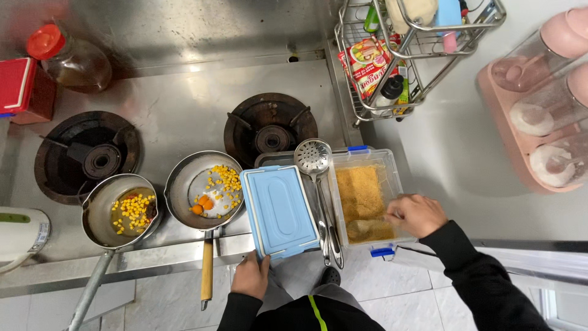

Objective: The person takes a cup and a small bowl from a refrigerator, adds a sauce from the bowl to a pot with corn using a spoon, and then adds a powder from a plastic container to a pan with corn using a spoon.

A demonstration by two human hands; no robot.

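Breadcrumbs [361, 193] fill a clear box [392, 178] with blue clips, which sits on the steel counter's [184, 110] front edge, right of the stove. The right hand [416, 214] reaches into the box's near right corner with its fingers curled together over a crumb-coated piece [367, 230]; whether they pinch it cannot be told. The left hand [251, 276], nearest the camera, grips the near edge of a blue lid [278, 211], fingers closed on it; the lid lies tilted just left of the box. Between lid and box rest a slotted ladle [313, 156] and steel tongs [327, 236], handles pointing toward the person.

Left of the lid stands a pan [187, 184] with a wooden handle, holding corn kernels [226, 181] and orange bits [202, 204]. Farther left, a smaller pan [101, 211] holds corn in liquid. A white appliance [21, 236] shows at the left edge.

Behind them are two burners [269, 138], unlit. At the back left stand an oil bottle [73, 61] with a red cap and a red carton [21, 89]. At the back right, a wire rack [416, 49] holds packets and bottles, and a pink tray [508, 122] carries clear jars.
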